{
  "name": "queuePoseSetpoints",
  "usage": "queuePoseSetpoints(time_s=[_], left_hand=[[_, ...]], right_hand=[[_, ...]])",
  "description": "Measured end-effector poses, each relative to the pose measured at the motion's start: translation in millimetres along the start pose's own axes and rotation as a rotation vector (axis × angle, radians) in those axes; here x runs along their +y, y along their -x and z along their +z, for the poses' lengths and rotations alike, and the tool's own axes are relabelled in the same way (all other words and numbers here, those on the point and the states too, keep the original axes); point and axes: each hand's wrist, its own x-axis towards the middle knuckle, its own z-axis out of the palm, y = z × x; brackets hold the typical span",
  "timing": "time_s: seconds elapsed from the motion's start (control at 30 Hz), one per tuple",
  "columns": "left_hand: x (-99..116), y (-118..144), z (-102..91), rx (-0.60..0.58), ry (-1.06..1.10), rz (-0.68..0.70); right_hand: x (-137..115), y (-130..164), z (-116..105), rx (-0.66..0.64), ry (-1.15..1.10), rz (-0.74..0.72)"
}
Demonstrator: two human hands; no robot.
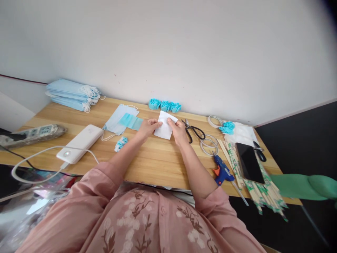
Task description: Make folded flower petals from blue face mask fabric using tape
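White sheet [165, 129], seemingly thin fabric or paper (too small to tell which), lies on the wooden table [147, 165] between both hands. From the left: a stack of blue masks [71, 94], a white power bank [80, 143], then loose masks [121, 121]. The left hand [147, 128] pinches the sheet's left edge; the right hand [178, 130] pinches its top right corner. Just beside that hand lie black scissors [193, 130], farther right a blue glue gun [222, 171] and a dark phone [249, 162].
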Motion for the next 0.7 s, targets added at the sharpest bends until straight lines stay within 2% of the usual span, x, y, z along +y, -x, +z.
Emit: queuePoseSetpoints(time_s=[0.13, 0.27, 0.3, 0.5, 0.57, 0.7], left_hand=[[-1.2, -5.4, -4.7, 0.035, 0.087, 0.037], [2.9, -7.9, -8.7, 0.084, 0.122, 0.073], [4.4, -7.7, -9.3, 0.088, 0.116, 0.073], [8.3, -5.6, -6.8, 0.047, 0.049, 0.152], [7.1, -5.4, -4.9, 0.031, -0.002, 0.195], [5.1, -4.3, -2.6, -0.013, -0.129, 0.28]], right_hand=[[-9.9, 3.3, -3.4, -0.116, 0.045, -0.134], [-22.6, 4.3, -13.4, -0.393, 0.208, -0.261], [-25.1, 3.7, -16.3, -0.428, 0.218, -0.265], [-31.7, -2.0, -26.3, -0.304, -0.041, -0.154], [-31.0, -2.6, -27.1, -0.297, 0.022, -0.166], [-27.6, -2.2, -27.5, -0.339, 0.314, -0.194]])
